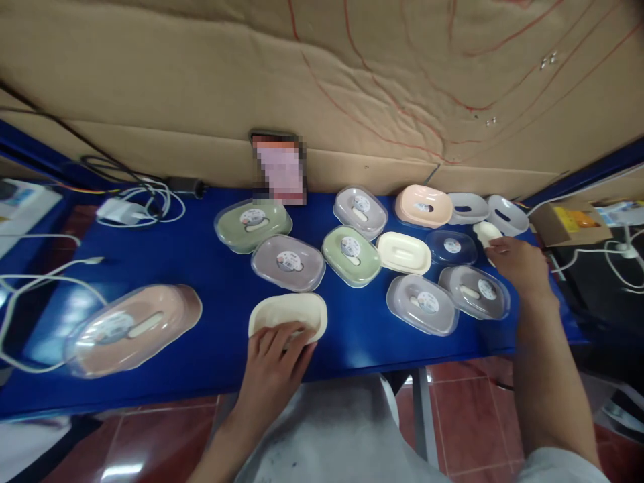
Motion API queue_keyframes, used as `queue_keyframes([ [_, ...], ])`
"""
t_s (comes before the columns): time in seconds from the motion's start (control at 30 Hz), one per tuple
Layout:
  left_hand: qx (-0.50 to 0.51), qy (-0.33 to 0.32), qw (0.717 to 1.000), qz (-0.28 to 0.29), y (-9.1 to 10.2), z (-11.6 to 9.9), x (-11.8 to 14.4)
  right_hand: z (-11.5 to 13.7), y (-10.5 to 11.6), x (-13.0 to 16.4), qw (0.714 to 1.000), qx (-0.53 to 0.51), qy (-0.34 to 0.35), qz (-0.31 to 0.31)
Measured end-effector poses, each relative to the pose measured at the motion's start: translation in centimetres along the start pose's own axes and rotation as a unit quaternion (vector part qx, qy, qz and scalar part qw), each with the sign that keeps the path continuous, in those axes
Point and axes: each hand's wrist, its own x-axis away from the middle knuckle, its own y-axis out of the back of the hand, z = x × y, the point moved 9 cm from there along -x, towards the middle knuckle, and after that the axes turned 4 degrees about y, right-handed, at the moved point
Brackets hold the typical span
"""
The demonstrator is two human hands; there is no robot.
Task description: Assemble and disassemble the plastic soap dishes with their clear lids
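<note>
My left hand (pixel 282 349) is over the near side of a cream oval soap dish (pixel 289 304), its fingers bent over the rim and gripping it. At the far right of the table, my right hand (pixel 516 258) pinches a small cream piece (pixel 487 233); its lower part is hidden by my fingers. Beside that hand are a clear lid (pixel 451 247) with a round label and two grey slotted trays (pixel 508 216). A shallow cream tray (pixel 403 253) lies left of the clear lid. Nearer me sits a covered grey soap dish (pixel 474 292).
Several covered dishes in green (pixel 351 256), grey and pink (pixel 133 330) stand on the blue table (pixel 347 345). An uncovered peach dish (pixel 424 204) is at the back. A phone-like blurred object (pixel 280 168) leans on the cardboard wall. White cables (pixel 145 211) lie left.
</note>
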Motion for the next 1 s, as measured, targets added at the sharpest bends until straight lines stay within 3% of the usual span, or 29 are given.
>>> queue_keyframes([
  [0.1, -0.023, 0.025, 0.999, -0.018, 0.7, 1.1, 0.6, 1.8, 4.1, 4.5, 0.991, -0.08, 0.021, -0.105],
  [0.2, -0.02, 0.056, 0.996, -0.067, 1.9, 1.5, 1.3, 9.5, 7.6, 12.4, 0.939, -0.157, 0.233, -0.196],
  [0.27, 0.028, 0.047, 0.994, -0.097, 2.6, 0.9, 1.6, 16.3, 7.5, 18.6, 0.884, -0.17, 0.399, -0.174],
  [0.33, 0.086, 0.005, 0.993, -0.084, 2.5, -0.5, 1.5, 22.1, 5.9, 23.7, 0.833, -0.168, 0.512, -0.125],
  [0.43, 0.099, -0.068, 0.993, 0.005, 0.8, -2.7, 1.1, 26.5, 3.8, 26.9, 0.778, -0.173, 0.6, -0.075],
  [0.5, 0.085, -0.1, 0.99, 0.045, -0.2, -3.4, 0.9, 26.3, 3.2, 25.2, 0.764, -0.193, 0.615, -0.042],
  [0.53, 0.082, -0.111, 0.989, 0.052, -0.5, -3.5, 0.9, 25.2, 3.2, 23.0, 0.775, -0.199, 0.599, -0.025],
  [0.57, 0.081, -0.119, 0.988, 0.054, -0.7, -3.6, 0.9, 23.7, 3.2, 20.0, 0.798, -0.2, 0.568, -0.01],
  [0.63, 0.079, -0.124, 0.988, 0.055, -1.0, -3.5, 1.0, 18.8, 3.0, 11.6, 0.898, -0.145, 0.416, -0.01],
  [0.67, 0.077, -0.121, 0.988, 0.054, -1.0, -3.4, 1.1, 16.3, 3.2, 7.7, 0.927, -0.126, 0.354, -0.022],
  [0.77, 0.078, -0.093, 0.991, 0.047, -0.8, -2.8, 1.2, 10.8, 2.7, -1.1, 0.965, -0.086, 0.244, -0.036],
  [0.87, 0.081, -0.069, 0.994, 0.032, -0.4, -2.2, 1.0, 8.6, 0.6, -5.3, 0.978, -0.059, 0.201, -0.014],
  [1.0, 0.081, -0.049, 0.995, 0.031, -0.3, -1.4, 0.7, 7.0, 0.1, -5.5, 0.986, -0.048, 0.155, -0.028],
])
